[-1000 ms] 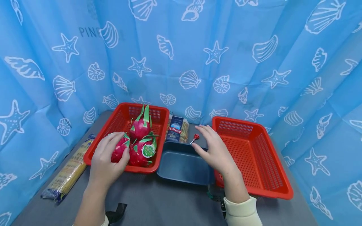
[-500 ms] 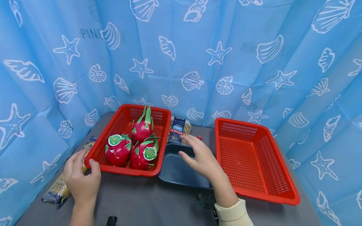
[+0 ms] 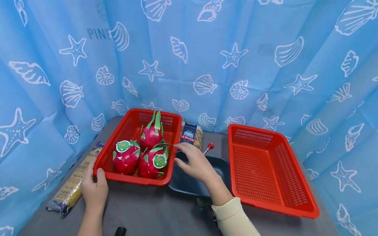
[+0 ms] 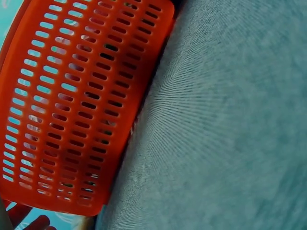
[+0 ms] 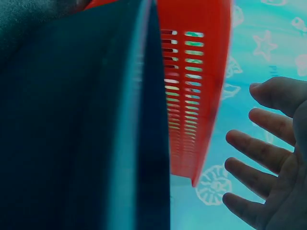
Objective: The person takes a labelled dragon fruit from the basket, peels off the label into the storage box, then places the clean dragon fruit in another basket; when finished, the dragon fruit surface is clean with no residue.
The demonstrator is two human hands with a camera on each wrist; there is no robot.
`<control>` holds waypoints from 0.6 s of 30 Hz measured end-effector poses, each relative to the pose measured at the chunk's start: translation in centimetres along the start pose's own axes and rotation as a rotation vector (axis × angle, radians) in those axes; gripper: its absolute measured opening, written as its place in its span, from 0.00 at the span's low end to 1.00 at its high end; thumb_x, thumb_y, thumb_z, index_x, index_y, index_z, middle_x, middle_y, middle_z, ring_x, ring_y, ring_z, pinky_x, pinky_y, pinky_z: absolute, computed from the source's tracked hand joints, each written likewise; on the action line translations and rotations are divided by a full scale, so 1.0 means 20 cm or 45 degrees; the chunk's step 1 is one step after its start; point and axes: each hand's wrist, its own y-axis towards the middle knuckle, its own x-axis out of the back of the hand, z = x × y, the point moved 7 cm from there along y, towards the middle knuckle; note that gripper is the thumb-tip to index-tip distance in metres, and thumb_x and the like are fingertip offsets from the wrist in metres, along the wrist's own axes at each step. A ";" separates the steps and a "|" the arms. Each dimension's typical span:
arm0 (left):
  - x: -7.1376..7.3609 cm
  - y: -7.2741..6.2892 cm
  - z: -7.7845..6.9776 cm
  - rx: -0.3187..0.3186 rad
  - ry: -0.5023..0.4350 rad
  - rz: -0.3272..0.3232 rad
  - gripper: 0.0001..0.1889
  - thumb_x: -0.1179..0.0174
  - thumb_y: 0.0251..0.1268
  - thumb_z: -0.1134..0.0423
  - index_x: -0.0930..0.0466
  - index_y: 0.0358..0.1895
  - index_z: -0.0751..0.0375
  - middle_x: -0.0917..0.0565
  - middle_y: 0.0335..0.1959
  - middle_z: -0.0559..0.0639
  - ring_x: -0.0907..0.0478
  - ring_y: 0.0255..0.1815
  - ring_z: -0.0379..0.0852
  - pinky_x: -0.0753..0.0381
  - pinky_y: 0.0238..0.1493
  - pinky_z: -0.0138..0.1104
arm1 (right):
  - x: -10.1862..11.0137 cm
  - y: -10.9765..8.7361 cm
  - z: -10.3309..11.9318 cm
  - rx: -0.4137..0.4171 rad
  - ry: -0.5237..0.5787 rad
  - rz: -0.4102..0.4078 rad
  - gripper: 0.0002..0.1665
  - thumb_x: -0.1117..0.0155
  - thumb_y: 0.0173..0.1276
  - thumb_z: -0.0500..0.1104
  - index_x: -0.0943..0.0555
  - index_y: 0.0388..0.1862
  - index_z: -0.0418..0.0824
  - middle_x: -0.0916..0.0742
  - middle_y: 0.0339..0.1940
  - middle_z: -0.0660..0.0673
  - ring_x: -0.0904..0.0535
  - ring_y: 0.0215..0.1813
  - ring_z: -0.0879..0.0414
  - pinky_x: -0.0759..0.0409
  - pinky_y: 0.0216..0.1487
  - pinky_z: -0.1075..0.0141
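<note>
Three dragon fruits, one [image 3: 126, 158] with a green sticker on top, lie in the left red basket [image 3: 134, 178]. At that basket's front left corner is my left hand [image 3: 95, 190], its thumb in front and its fingers along the left side; contact is unclear. In the left wrist view, a few fingertips [image 4: 36, 223] show beyond the basket's slotted wall [image 4: 81, 105]. My right hand [image 3: 195, 162] hovers over the dark blue tray [image 3: 189, 190], fingertips close to the basket's right rim. Its fingers are spread and hold nothing in the right wrist view, apart from the basket [image 5: 192, 96].
Another red basket [image 3: 257, 170] stands to the right, with nothing in it. A pasta bag [image 3: 189, 134] and a red lollipop [image 3: 210, 145] lie behind the tray. A long spaghetti packet [image 3: 75, 182] lies along the left. A blue shell-patterned curtain [image 3: 189, 59] hangs behind.
My left hand has left the front left dragon fruit and come to the basket's outer corner. My right hand has moved left, from near the lollipop to the left basket's right rim.
</note>
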 end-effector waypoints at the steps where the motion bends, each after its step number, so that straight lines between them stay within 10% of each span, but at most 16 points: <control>1: 0.00 0.00 0.00 0.003 -0.009 -0.002 0.27 0.46 0.75 0.63 0.28 0.75 0.47 0.25 0.72 0.48 0.26 0.67 0.51 0.25 0.61 0.31 | -0.02 0.02 0.00 0.009 0.001 0.009 0.31 0.32 0.73 0.50 0.24 0.72 0.48 0.20 0.67 0.51 0.26 0.68 0.56 0.21 0.63 0.55; 18: 0.01 0.00 0.01 -0.022 0.002 -0.080 0.25 0.44 0.73 0.63 0.24 0.72 0.53 0.21 0.67 0.49 0.23 0.58 0.39 0.26 0.53 0.20 | -0.20 0.32 0.02 0.026 -0.217 0.273 0.16 0.35 0.68 0.40 0.12 0.54 0.41 0.16 0.60 0.45 0.29 0.69 0.49 0.41 0.75 0.39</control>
